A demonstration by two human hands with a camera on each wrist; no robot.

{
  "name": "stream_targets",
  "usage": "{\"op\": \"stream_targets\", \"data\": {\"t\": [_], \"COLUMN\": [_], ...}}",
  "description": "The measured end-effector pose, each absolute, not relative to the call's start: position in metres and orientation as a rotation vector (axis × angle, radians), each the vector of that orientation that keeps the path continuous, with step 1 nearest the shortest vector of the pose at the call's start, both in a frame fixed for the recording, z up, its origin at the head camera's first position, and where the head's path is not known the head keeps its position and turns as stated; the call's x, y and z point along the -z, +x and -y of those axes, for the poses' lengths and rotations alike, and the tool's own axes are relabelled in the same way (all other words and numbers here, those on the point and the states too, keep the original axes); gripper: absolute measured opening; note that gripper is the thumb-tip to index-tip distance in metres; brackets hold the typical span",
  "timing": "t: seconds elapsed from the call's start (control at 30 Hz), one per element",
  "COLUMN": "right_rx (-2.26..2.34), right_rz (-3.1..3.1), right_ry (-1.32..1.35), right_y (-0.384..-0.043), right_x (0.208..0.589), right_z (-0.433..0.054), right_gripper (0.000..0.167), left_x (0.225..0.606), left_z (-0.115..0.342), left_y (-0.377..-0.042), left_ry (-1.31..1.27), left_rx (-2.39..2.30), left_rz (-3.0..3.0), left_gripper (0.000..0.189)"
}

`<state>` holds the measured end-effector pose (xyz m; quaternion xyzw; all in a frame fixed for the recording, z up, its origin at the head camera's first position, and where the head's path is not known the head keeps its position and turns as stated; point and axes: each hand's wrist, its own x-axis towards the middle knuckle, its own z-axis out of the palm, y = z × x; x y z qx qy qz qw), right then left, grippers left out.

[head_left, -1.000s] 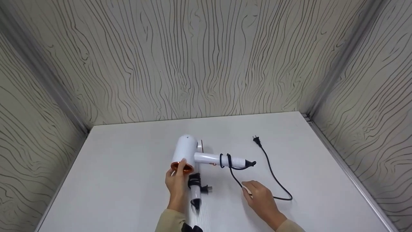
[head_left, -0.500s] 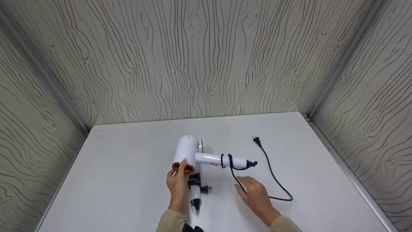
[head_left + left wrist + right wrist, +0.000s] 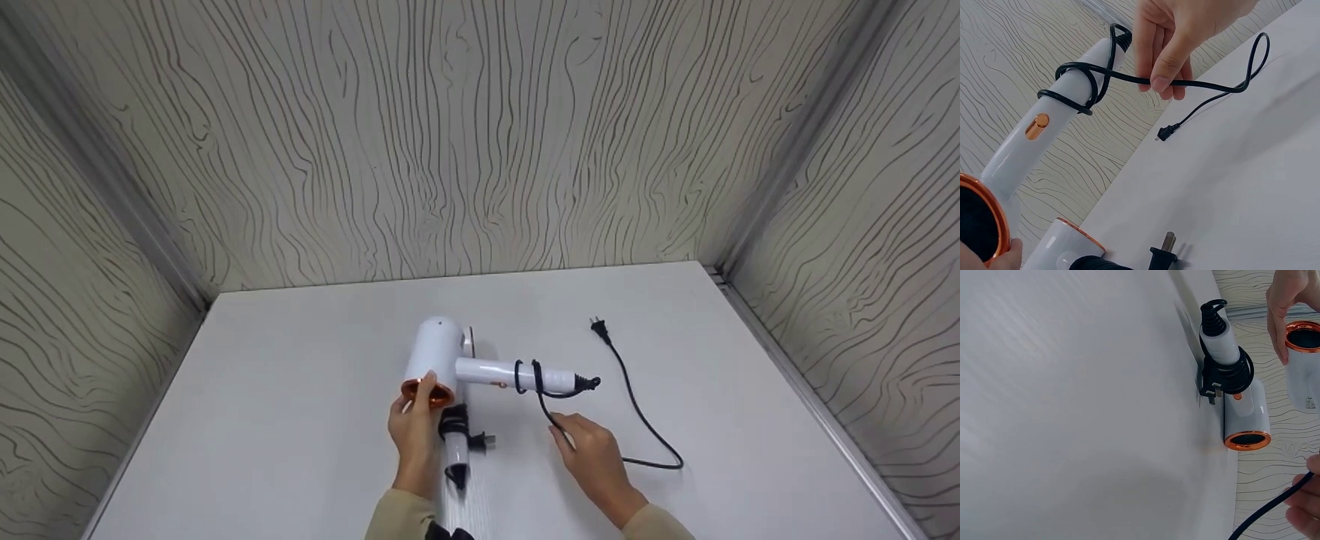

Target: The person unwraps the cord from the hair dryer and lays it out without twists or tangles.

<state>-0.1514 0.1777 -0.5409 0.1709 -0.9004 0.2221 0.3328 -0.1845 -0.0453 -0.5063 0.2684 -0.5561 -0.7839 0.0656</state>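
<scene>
A white hair dryer with an orange-rimmed end is held at that rim by my left hand. Its handle points right, and black cord loops around it near the tail end. Between thumb and fingers, my right hand pinches the cord a short way from the handle, as the left wrist view shows. From there the cord runs to a two-pin plug lying on the table. Only the fingers of my right hand show in the right wrist view.
A second white hair dryer lies on the white table, partly behind the held one in the head view. Its cord is wound round its handle, with a plug sticking out. Wood-patterned walls enclose the table.
My right hand has shifted left and slightly up along the cord, closer to the handle, and its fingertips have come together. The left hand and the held hair dryer have barely moved.
</scene>
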Motion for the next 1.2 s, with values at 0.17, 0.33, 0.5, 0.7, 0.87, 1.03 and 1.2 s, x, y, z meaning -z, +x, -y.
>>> {"op": "stream_targets", "data": {"t": [0.17, 0.33, 0.5, 0.7, 0.87, 1.03, 1.2], "right_rx": [-0.595, -0.585, -0.595, -0.611, -0.61, -0.617, -0.616], "right_rz": [2.342, 2.346, 2.324, 2.263, 2.232, 2.179, 2.141], "right_ry": [0.452, 0.434, 0.445, 0.509, 0.527, 0.546, 0.561], "right_y": [-0.149, -0.147, -0.144, -0.143, -0.141, -0.138, -0.138], "right_x": [0.539, 0.537, 0.537, 0.538, 0.537, 0.535, 0.531], "right_z": [-0.177, -0.179, -0.183, -0.188, -0.192, -0.194, -0.196], "right_gripper": [0.019, 0.02, 0.023, 0.027, 0.028, 0.032, 0.035], "left_x": [0.506, 0.506, 0.506, 0.506, 0.507, 0.507, 0.509], "left_z": [0.046, 0.047, 0.048, 0.048, 0.048, 0.049, 0.049], "left_y": [-0.183, -0.183, -0.183, -0.185, -0.184, -0.183, -0.181], "left_ry": [0.793, 0.811, 0.817, 0.822, 0.812, 0.802, 0.801], "left_rx": [2.368, 2.315, 2.321, 2.293, 2.314, 2.308, 2.269], "left_rz": [1.666, 1.729, 1.715, 1.701, 1.712, 1.696, 1.753], "left_gripper": [0.08, 0.081, 0.08, 0.075, 0.077, 0.077, 0.077]}}
